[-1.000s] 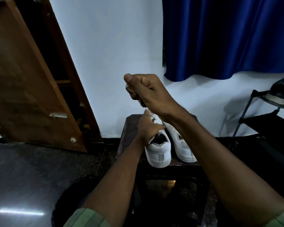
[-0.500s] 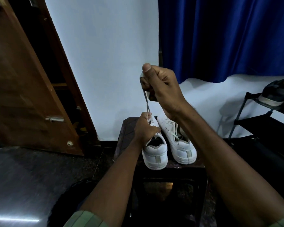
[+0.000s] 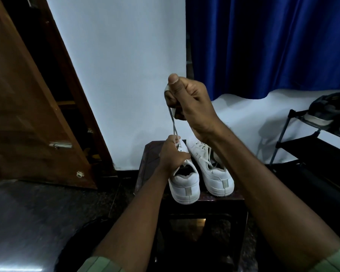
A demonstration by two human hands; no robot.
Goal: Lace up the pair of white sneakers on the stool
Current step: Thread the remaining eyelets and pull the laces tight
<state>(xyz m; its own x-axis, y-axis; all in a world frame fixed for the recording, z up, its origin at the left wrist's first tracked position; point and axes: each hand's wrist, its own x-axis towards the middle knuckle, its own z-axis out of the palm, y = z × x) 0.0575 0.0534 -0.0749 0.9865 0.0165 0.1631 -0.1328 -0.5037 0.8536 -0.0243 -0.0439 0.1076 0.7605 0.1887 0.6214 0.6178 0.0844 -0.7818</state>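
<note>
— Where does the lacing stand?
— Right hand [image 3: 192, 103] fingers clamp a lace [image 3: 173, 124] pulled taut above the left sneaker [image 3: 185, 185]; left hand [image 3: 171, 156] grips its tongue area. The right sneaker [image 3: 214, 173] appears laced.
— Containers?
— None; both sit on the stool [image 3: 145, 165], a shoe rack [image 3: 302, 134] holding dark shoes.

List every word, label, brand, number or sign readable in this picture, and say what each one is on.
No readable text anywhere in this view.
Left white sneaker: plain grey heel tab, no print visible.
Right white sneaker: plain grey heel tab, no print visible.
Dark shoe on the rack: any marking is too dark and blurred to read.
Wooden door, blue curtain, stool: no lettering.
</note>
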